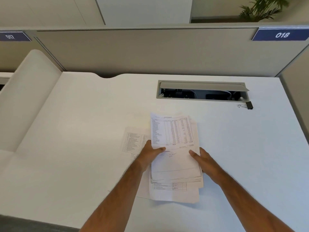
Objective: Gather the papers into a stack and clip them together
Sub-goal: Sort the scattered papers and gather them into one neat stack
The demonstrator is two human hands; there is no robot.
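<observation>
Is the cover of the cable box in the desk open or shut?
Open: the cover is tilted up and dark cables show beneath it.

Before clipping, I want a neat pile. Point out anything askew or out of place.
The stack of papers is uneven: lower sheets jut out at its near edge. One printed sheet lies apart, partly under the left hand. The binder clip sits unused beside the open cable hatch.
</observation>
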